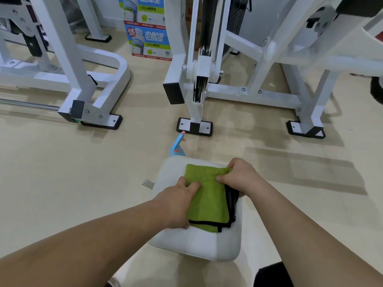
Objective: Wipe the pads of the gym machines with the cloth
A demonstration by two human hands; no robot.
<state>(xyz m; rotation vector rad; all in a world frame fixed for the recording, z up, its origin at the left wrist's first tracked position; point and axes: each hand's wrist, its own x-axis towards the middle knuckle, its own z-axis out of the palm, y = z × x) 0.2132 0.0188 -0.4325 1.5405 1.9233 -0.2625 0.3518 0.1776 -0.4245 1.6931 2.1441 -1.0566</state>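
Green cloth (207, 195) lies folded on the middle of the white pad (196, 243); the left hand (178, 201) grips its left edge, and the right hand (240, 179) pinches its far right corner.

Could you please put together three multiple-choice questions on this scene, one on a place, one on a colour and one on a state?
1. Where does the spray bottle stand relative to the white pad?
A) on top of it
B) on the floor just beyond it
C) against its near edge

2. What colour is the upper face of the cloth?
A) blue
B) white
C) green

3. Which hands hold the cloth?
A) both the left hand and the right hand
B) only the left
C) neither

Answers:
1 B, the bottle rises from the floor behind the pad's far edge.
2 C, it is green with black edging.
3 A, the left hand holds its left edge and the right pinches its far corner.
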